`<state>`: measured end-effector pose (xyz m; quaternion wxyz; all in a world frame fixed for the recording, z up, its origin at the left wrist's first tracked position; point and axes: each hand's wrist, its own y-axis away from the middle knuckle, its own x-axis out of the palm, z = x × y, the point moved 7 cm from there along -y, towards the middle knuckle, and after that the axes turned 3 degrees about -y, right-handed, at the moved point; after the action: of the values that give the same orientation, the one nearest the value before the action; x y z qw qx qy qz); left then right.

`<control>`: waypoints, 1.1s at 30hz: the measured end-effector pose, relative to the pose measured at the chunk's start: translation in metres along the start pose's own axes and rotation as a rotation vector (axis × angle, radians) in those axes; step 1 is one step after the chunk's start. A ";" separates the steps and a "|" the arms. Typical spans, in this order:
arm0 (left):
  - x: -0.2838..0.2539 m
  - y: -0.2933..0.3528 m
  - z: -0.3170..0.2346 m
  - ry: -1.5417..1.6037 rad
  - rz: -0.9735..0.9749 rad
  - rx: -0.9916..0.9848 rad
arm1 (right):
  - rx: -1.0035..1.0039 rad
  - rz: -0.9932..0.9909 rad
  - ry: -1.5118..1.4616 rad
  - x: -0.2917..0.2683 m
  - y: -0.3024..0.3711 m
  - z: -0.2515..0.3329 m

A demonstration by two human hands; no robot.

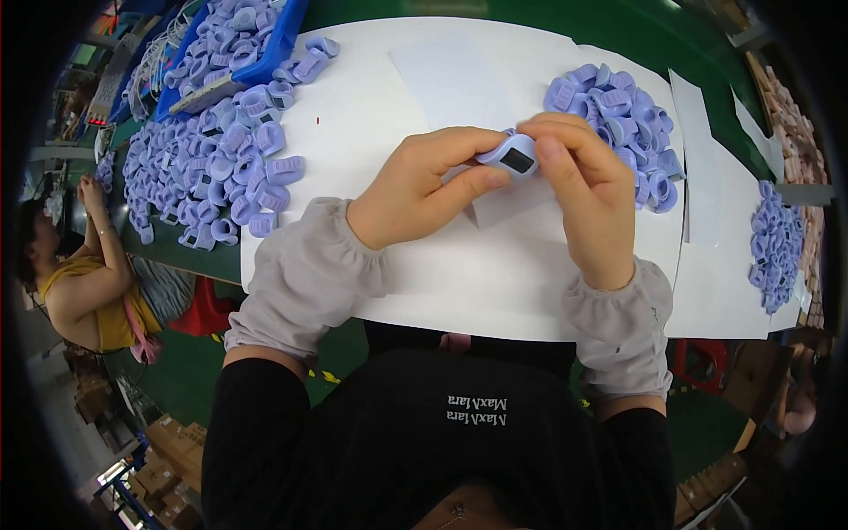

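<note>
I've got left hand (428,181) and right hand (590,190) pinching one lilac device (512,157)! Big heap (216,168) left, smaller pile (632,115) far right.

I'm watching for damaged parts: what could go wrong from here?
The device might drop: the left hand and right hand seem to hold it above the white sheet.
The right hand appears close to the right pile and could knock it.
The left pile is heaped loosely beside the blue bin, so pieces might slide.
</note>
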<state>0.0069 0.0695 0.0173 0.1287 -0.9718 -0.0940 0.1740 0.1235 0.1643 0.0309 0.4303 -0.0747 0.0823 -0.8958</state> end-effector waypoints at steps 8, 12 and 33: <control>-0.038 -0.003 0.013 0.032 -0.298 -0.051 | -0.233 -0.431 0.590 -0.054 -0.003 0.035; -0.111 -0.006 0.024 -0.648 -0.545 0.025 | -0.195 -0.523 0.859 -0.119 -0.002 0.030; -0.004 -0.005 0.014 0.333 0.077 -0.259 | -0.386 0.194 0.423 0.021 0.003 0.014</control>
<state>-0.0027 0.0765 0.0072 0.0096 -0.9984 -0.0557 0.0021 0.1157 0.1443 0.0454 0.4651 0.0416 0.3455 -0.8140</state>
